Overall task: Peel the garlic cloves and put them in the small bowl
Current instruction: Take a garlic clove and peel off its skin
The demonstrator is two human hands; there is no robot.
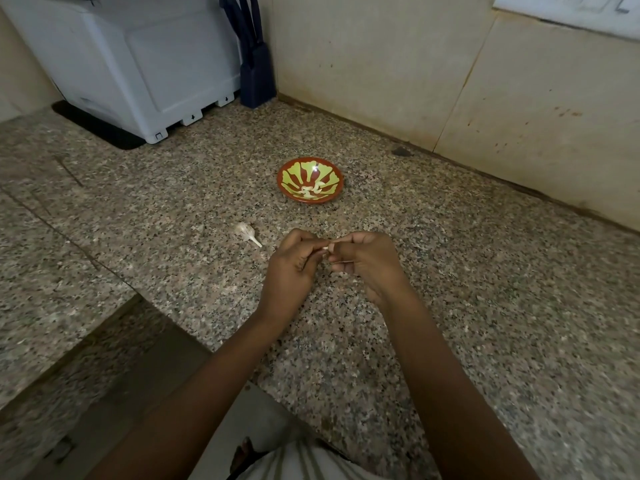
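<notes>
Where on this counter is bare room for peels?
Bare: counter right of the bowl to the wall, and left of the garlic stalk toward the white appliance. Crowded: between bowl, stalk, left hand and right hand, both pinching a clove.

Both bare forearms reach forward and converge. The left hand [289, 268] and the right hand [369, 263] meet at the fingertips, knuckles up and fingers curled, and together pinch a small clove [326, 250] between them.

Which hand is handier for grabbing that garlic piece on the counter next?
Probably the left hand: the garlic piece lies just beside it; the right hand is farther, across the pinched clove.
</notes>
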